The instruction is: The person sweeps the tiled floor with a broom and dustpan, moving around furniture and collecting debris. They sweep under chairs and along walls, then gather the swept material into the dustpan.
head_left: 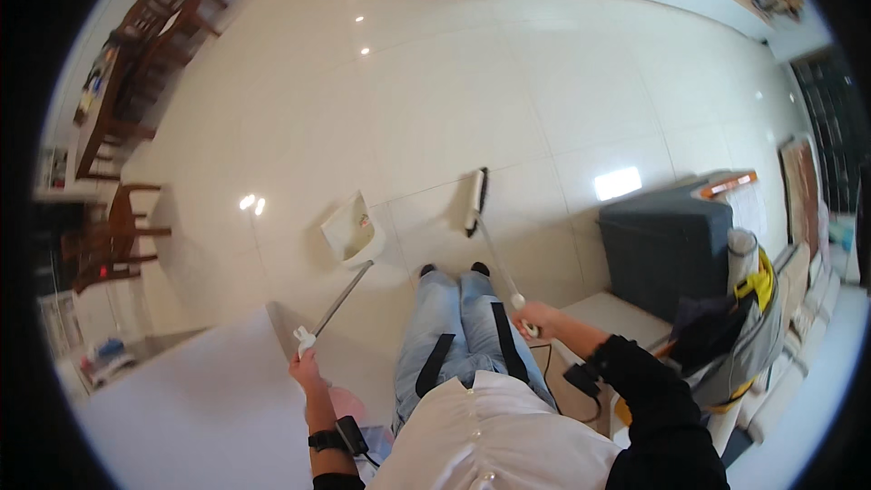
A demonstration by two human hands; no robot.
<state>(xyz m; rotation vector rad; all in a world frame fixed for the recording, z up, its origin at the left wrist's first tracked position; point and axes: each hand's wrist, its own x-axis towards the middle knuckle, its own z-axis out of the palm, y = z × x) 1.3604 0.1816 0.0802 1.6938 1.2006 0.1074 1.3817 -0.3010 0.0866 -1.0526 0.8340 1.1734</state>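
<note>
My left hand [306, 365] grips the white end of a long thin handle that runs down to a white dustpan [352, 230] resting on the pale tiled floor, a little debris inside it. My right hand [532, 316] holds the top of a white-handled broom [475, 201], whose dark bristle head sits on the floor ahead of my feet, right of the dustpan. My legs in blue jeans stand between the two tools. A dark watch is on my left wrist.
A dark grey box-shaped ottoman [667, 245] stands to the right, with a bag and cloths [739, 327] beside it. Wooden chairs and a table [127, 82] line the far left. A white surface [200, 399] lies at lower left.
</note>
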